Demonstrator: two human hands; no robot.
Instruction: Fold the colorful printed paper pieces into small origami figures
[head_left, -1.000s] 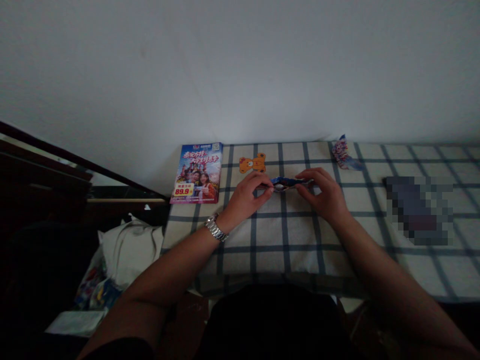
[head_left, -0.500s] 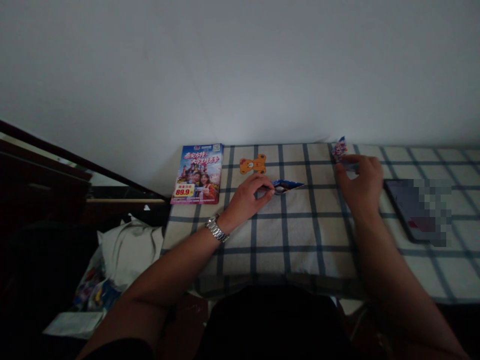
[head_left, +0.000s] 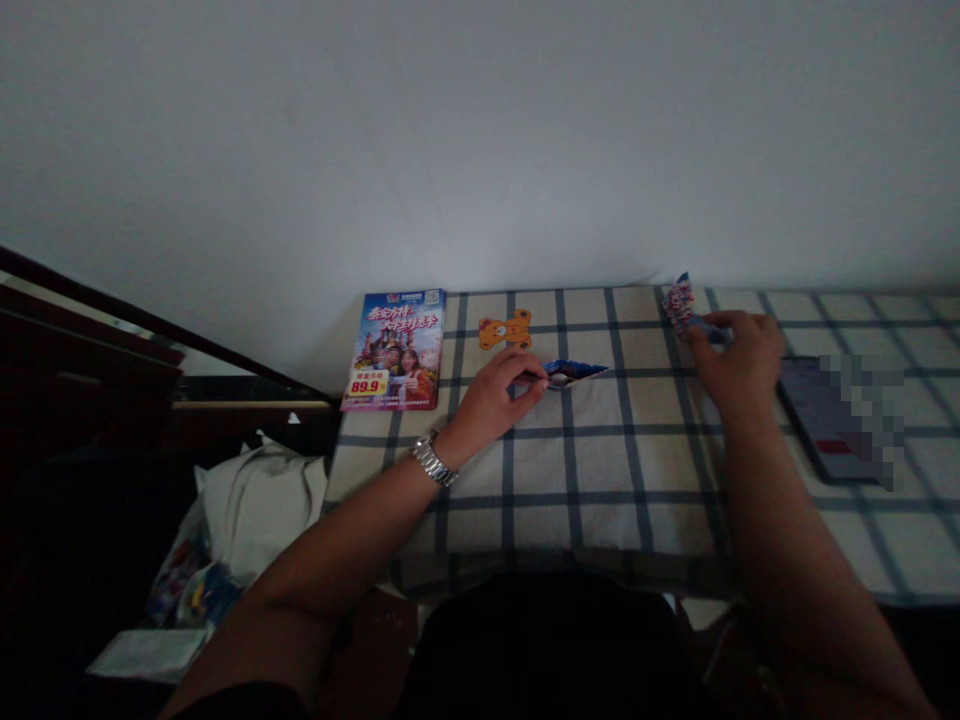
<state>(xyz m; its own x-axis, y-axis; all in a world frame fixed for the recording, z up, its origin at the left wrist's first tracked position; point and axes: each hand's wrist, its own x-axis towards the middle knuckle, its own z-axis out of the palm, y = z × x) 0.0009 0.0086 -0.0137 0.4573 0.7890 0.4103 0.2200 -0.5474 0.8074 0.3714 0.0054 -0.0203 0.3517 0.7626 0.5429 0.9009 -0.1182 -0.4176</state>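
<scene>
Left hand (head_left: 495, 395) pinches a folded paper (head_left: 576, 372); right hand (head_left: 739, 365) is at a colourful piece (head_left: 679, 303)

Nearest, at the bottom, is the person's dark clothing (head_left: 547, 650), with both bare forearms reaching forward from either side of it. Low on the left, beside the covered surface, is a white bag (head_left: 259, 500), with a clear bag (head_left: 184, 585) of colourful things next to it.

The checked cloth (head_left: 600, 470), pale with blue-grey lines, covers the surface under both hands. A silver watch (head_left: 434, 458) circles the left wrist. To the right of the right forearm a phone (head_left: 829, 420) lies on the cloth, part of it hidden by blurred squares.

The left hand is curled over the cloth near its middle, thumb and forefinger closed on the left end of the folded paper. That paper is small, blue and white, and tapers to a point towards the right.

The right hand is partly open, its thumb and forefinger at the pale lower end of the colourful piece; I cannot tell whether they grip it. This piece lies towards the far edge of the cloth.

Beyond the left hand is a picture of a brown bear (head_left: 506, 328). Left of that, a stack of leaflets (head_left: 394, 350) marked "89.9" lies flat. Behind everything rises a plain pale wall (head_left: 525, 150).
</scene>
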